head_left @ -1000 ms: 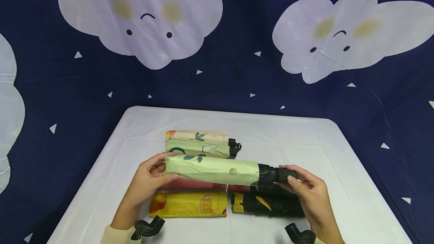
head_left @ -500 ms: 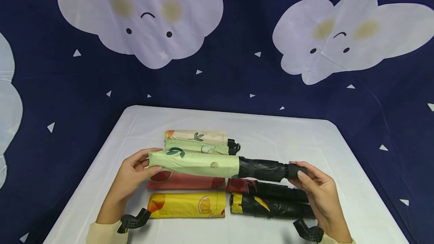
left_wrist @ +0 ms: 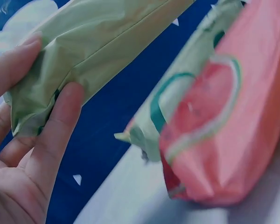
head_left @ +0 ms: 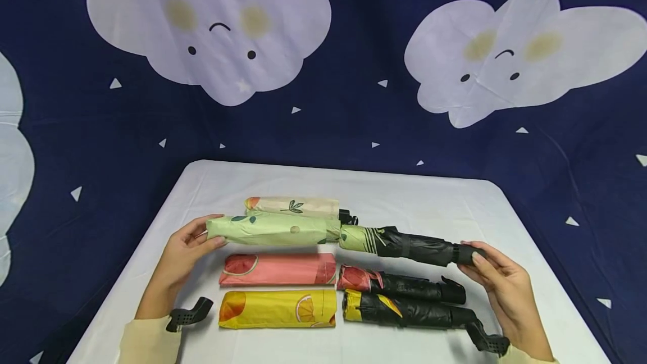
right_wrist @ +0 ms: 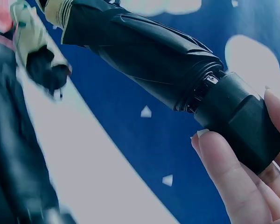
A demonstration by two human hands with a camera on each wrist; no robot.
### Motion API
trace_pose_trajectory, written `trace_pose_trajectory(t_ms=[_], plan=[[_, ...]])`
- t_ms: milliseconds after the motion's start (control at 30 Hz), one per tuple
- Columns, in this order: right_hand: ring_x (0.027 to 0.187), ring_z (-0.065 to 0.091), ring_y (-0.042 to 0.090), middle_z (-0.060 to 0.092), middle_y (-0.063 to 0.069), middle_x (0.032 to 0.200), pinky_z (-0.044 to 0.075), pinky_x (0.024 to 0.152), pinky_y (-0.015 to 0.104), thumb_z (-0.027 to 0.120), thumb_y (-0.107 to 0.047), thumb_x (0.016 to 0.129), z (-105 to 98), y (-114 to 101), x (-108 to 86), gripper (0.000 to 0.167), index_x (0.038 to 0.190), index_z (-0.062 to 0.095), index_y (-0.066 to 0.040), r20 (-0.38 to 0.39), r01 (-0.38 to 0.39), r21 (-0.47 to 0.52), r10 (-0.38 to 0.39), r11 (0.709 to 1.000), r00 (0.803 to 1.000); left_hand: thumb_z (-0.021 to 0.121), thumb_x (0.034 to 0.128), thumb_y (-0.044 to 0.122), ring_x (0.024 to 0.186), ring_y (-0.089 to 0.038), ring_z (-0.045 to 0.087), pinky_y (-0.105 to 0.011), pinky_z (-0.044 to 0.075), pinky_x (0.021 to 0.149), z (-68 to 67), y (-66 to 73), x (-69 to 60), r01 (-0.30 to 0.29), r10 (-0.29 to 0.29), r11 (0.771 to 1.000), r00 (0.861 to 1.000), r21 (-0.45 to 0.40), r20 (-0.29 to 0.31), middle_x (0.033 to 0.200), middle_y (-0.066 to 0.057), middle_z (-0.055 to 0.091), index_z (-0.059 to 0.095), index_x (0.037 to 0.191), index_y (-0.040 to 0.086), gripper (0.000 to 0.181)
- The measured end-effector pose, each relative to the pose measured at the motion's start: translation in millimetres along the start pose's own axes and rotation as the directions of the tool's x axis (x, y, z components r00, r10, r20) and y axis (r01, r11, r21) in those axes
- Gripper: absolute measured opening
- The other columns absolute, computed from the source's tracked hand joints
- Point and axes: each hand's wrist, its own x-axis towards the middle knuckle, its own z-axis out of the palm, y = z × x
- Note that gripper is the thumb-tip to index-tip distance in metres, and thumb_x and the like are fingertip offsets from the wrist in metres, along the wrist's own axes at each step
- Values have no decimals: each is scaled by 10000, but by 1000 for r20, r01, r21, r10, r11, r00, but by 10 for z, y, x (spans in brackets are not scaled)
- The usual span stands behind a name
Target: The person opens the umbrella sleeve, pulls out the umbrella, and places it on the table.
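Note:
My left hand (head_left: 182, 251) pinches the left end of a light green umbrella sleeve (head_left: 278, 230) held above the table, thumb and fingers on its fabric in the left wrist view. My right hand (head_left: 507, 282) grips the black handle (right_wrist: 242, 123) of a folded umbrella (head_left: 419, 247), black with a green tip. Umbrella and sleeve lie end to end in line; whether the tip is still slightly inside the sleeve's mouth I cannot tell. Just behind the sleeve, a beige sleeved umbrella (head_left: 298, 205) lies on the table; the green sleeve hides another green one in the head view.
Before me on the white table (head_left: 404, 341) lie a pink watermelon sleeve (head_left: 283, 269) and a yellow fruit sleeve (head_left: 278, 309). To their right are a red-and-black folded umbrella (head_left: 404, 285) and a yellow-and-black one (head_left: 409, 310). A dark blue cloth (head_left: 354, 117) hangs behind.
The hands have moved apart, left hand to the left and right hand to the right. The black umbrella has slid out of the green sleeve, baring its black cloth and green tip.

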Motion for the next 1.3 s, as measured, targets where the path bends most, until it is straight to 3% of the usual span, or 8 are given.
trace_pose_trajectory(t_ms=[267, 467, 700, 900, 1000, 1133, 1200, 1300], plan=[[1073, 713, 249, 722, 107, 1207, 560, 884, 380, 531, 133, 1002, -382, 153, 12, 341, 1308, 656, 48, -78, -150, 13, 150, 989, 986, 735, 939, 19, 1079, -75, 681, -235, 581, 845, -39, -194, 81, 69, -69, 993, 998, 97, 3, 1227, 34, 673, 567, 1387, -23, 480], [1074, 710, 252, 720, 85, 1210, 550, 906, 376, 533, 101, 1016, -607, 332, -56, 339, 1308, 674, 4, -77, -199, 50, 203, 979, 976, 756, 945, 111, 1075, -57, 674, -214, 570, 853, 9, -318, 102, 122, -119, 978, 992, 168, -31, 1261, -2, 663, 551, 1418, -13, 530], [1117, 693, 239, 706, 79, 1258, 530, 929, 379, 524, 96, 1023, -740, 469, -71, 366, 1365, 628, 18, -47, -216, -6, 215, 976, 975, 781, 933, 276, 1089, -86, 671, -185, 538, 874, 108, -419, 113, 157, -178, 916, 984, 370, 22, 1307, -172, 655, 579, 1435, 76, 577], [1132, 676, 117, 696, -25, 1278, 531, 940, 315, 612, -1, 1015, -728, 485, -51, 469, 1455, 485, 100, -86, -242, -214, 228, 946, 970, 840, 871, 324, 1127, -259, 678, -247, 561, 898, 167, -411, 83, 95, -132, 848, 991, 522, 33, 1310, -163, 655, 610, 1409, 105, 625], [1124, 659, 32, 697, -84, 1259, 538, 912, 243, 686, -66, 986, -694, 451, -47, 540, 1443, 475, 129, -131, -256, -341, 224, 905, 966, 856, 848, 361, 1140, -294, 675, -336, 569, 931, 169, -375, 62, 66, -116, 811, 992, 581, 49, 1334, -170, 641, 593, 1429, 114, 684], [1104, 644, -31, 702, -107, 1240, 549, 864, 194, 746, -124, 952, -633, 387, -40, 585, 1410, 503, 146, -160, -259, -485, 207, 835, 965, 840, 866, 370, 1209, -309, 633, -404, 537, 990, 136, -300, 45, 59, -108, 818, 993, 572, 52, 1382, -155, 612, 554, 1465, 121, 709], [1106, 614, -83, 694, -83, 1266, 539, 859, 151, 746, -218, 961, -597, 341, -32, 599, 1418, 529, 103, -176, -270, -598, 205, 754, 963, 816, 893, 360, 1256, -304, 598, -400, 520, 1012, 108, -254, 39, 55, -95, 824, 995, 564, 41, 1408, -142, 595, 546, 1469, 107, 685], [1077, 545, -174, 664, 4, 1331, 460, 842, 46, 710, -408, 969, -542, 248, -11, 630, 1437, 572, -9, -205, -293, -774, 216, 561, 955, 772, 936, 344, 1285, -300, 568, -283, 513, 1010, 51, -202, 46, 49, -58, 816, 998, 576, -3, 1404, -135, 602, 569, 1441, 71, 608]])
